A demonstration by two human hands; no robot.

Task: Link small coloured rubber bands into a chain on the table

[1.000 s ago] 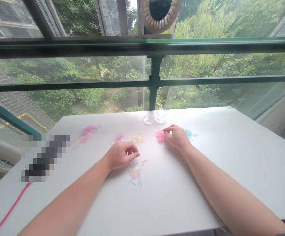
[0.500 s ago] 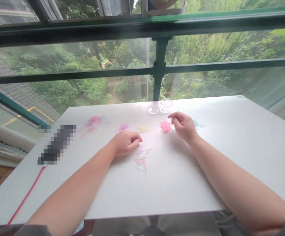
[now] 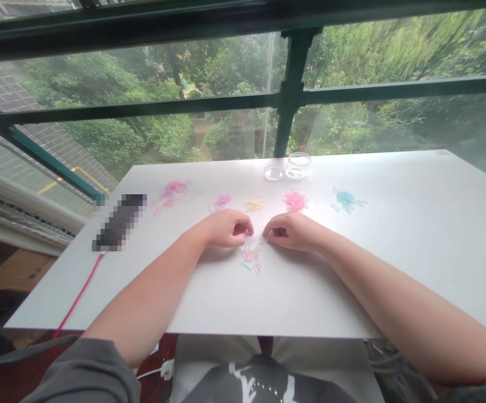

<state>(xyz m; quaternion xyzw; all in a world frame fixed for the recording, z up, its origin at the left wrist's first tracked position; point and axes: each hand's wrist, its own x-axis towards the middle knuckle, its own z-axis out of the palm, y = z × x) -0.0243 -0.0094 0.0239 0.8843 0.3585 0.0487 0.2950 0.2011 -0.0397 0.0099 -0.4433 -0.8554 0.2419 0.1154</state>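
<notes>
A small mixed heap of pastel paper clips [image 3: 250, 254] lies on the white table between my two hands. My left hand [image 3: 228, 228] rests at the heap's upper left with its fingers curled and thumb and fingertips close together; anything between them is too small to make out. From the right, my right hand [image 3: 291, 230] reaches in, its thumb and forefinger pinched at a pale clip on the heap's edge. Beyond the hands lie sorted piles: purple clips [image 3: 223, 200], yellow clips [image 3: 254, 205], pink clips [image 3: 295, 201] and blue clips [image 3: 346, 198].
A looser pile of pink and blue clips [image 3: 174, 190] lies at the far left. A clear round container [image 3: 298, 166] and a clear lid [image 3: 274, 174] stand near the back edge. A pixelated dark object [image 3: 120, 223] with a red cable [image 3: 79, 294] is on the left.
My right hand has moved from beside the pink pile down to the mixed heap, uncovering the blue pile. My left hand stays by the heap. The view has tilted down.
</notes>
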